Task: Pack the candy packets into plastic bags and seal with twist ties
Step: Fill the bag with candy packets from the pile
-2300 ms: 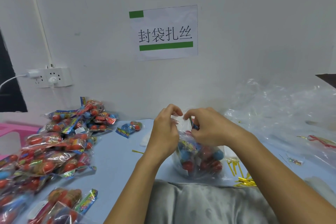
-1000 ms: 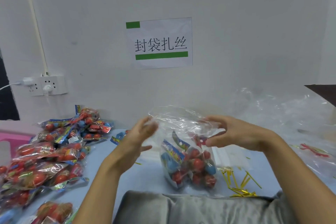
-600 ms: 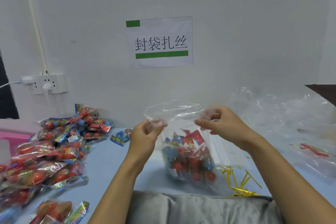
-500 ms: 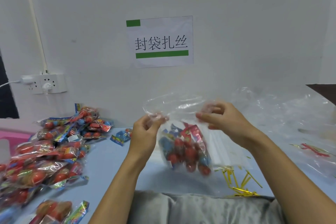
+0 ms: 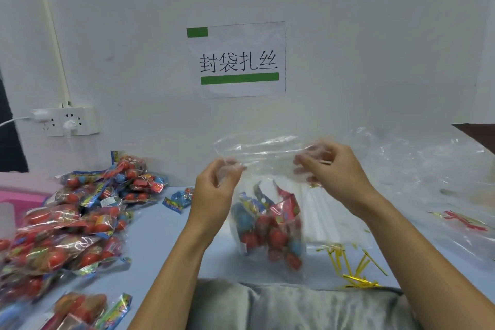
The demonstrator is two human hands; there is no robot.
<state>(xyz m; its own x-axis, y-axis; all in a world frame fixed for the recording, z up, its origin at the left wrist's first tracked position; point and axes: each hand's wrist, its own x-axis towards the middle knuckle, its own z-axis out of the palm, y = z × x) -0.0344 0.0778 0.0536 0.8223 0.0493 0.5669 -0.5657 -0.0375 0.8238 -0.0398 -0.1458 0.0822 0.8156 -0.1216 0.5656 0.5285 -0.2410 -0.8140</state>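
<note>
Both forearms are bare from the lower edge of the view up to the wrists, with no sleeves showing on either. The left hand (image 5: 214,193) and the right hand (image 5: 334,177) wear no gloves, and no rings, watch or bracelet show on them. The fingers (image 5: 304,161) are slim, with short nails. Below the arms, a soft grey garment (image 5: 294,305) with gentle folds covers the person's lap along the bottom edge.
</note>
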